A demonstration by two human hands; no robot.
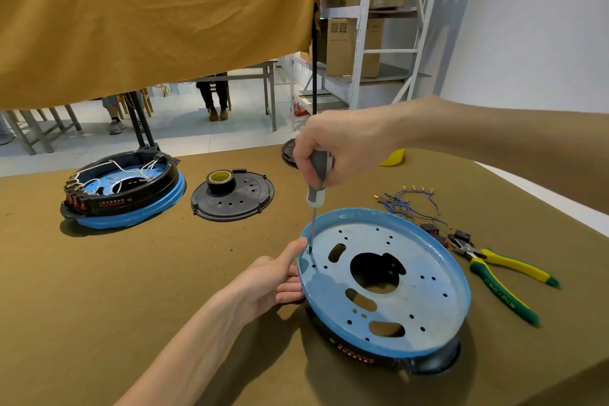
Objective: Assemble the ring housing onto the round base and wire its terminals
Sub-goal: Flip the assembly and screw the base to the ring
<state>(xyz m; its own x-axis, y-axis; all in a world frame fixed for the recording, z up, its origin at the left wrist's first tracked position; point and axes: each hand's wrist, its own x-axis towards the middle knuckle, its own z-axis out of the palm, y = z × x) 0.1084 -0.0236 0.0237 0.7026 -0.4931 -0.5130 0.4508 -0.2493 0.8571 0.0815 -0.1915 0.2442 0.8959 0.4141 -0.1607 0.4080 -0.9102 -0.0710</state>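
Blue-painted metal fills the lower right of your head view: the round base [385,283] lies face-up on the olive cloth table [131,290], sitting on the black ring housing [395,362] whose edge shows under its near rim. Your left hand [273,280] steadies the base at its left edge, fingers loosely straight against the rim and thumb lifted toward the screw spot. Your right hand [333,148] curls tightly around the grey handle of a screwdriver [314,204], held nearly upright; its tip meets a hole just inside the rim, right beside your left thumb. Past your right fingers, to the right, lies a bundle of blue terminal wires [408,204], and nearer you green-and-yellow pliers [504,277]. Well away from your left fingers, at the far left, sits a second assembled unit [122,188], blue base under black ring, with white wires inside. Between it and your right hand rests a black round cover [232,198] carrying a roll of tape [220,180].
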